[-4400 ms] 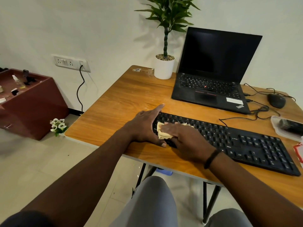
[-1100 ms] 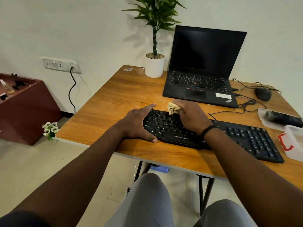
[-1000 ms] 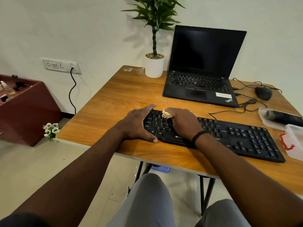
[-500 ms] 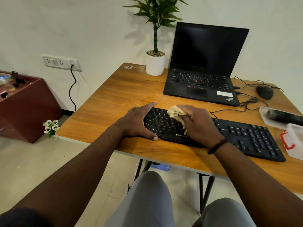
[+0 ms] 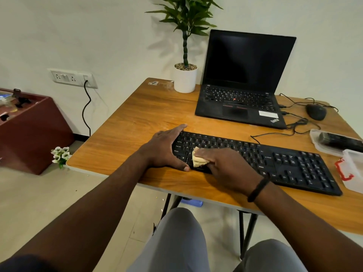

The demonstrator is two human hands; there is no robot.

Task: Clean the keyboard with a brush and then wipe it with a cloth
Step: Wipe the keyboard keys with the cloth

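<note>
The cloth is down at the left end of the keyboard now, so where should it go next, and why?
Probably a slide to the right along the keys. The right hand presses the cloth on the left end of the keyboard, beside the left hand that steadies that end. The long stretch of keys to the right lies uncovered, so wiping likely goes on that way.

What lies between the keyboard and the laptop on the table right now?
In the head view, mostly bare wooden table separates the keyboard from the laptop; only a thin black cable crosses that stretch toward the right.
</note>
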